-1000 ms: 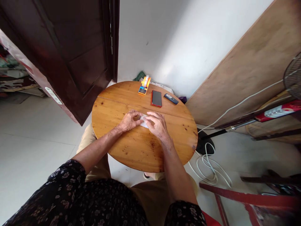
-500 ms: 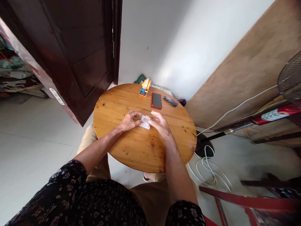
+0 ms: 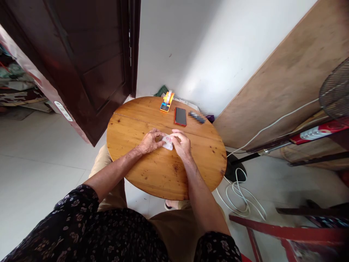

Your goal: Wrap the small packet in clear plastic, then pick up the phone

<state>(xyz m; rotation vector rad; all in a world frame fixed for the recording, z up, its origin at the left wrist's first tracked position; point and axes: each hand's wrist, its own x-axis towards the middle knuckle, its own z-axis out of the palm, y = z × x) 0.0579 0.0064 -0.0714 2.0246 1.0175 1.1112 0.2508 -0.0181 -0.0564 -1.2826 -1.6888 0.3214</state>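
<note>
A small whitish, see-through plastic packet [image 3: 168, 142] with red print lies near the middle of the round wooden table [image 3: 155, 171]. My left hand [image 3: 150, 142] grips its left edge between thumb and fingers. On the other side, my right hand [image 3: 181, 144] has its thumb and fingertips pinched together at the packet's upper right corner. The fingertips cover part of that corner. What the packet contains is too small to make out.
Toward the table's far edge stand an orange tape dispenser [image 3: 167, 102], a phone with a red edge [image 3: 180, 117] and a blurred-out dark object [image 3: 196, 117]. A dark door [image 3: 100, 72] is at left. A fan [image 3: 336, 91] and coiled white cable [image 3: 240, 198] are at right.
My right hand has moved slightly left, and its fingers have closed from a more open pose into a pinch at the packet's corner. My left hand stays on the packet's left edge.
</note>
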